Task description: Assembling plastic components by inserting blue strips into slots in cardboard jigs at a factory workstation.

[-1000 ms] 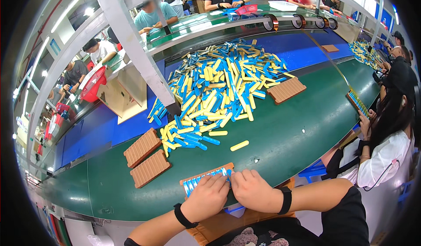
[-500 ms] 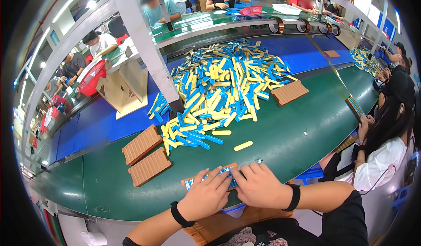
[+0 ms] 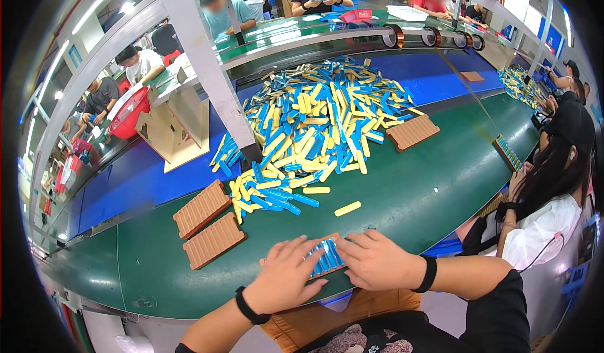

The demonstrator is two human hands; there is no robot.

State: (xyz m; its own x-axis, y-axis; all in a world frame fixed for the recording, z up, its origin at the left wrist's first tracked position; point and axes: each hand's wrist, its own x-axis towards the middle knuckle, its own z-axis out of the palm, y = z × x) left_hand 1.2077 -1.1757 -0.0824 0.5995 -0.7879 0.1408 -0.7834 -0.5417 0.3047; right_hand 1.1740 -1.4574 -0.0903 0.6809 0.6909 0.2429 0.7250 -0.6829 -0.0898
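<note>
Both hands now closer together, left hand (image 3: pixel 290 274) and right hand (image 3: pixel 375 260) flat, open-fingered on blue-filled tray (image 3: pixel 325 257).

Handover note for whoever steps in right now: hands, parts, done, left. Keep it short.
Left hand and right hand: both flat on the ridged brown tray at the belt's near edge, pressing on blue sticks in its grooves.
Parts: big pile of blue and yellow sticks mid-belt; one stray yellow stick nearer.
Done: this tray holds blue sticks.
Left: two empty trays at left, one by the pile.
</note>
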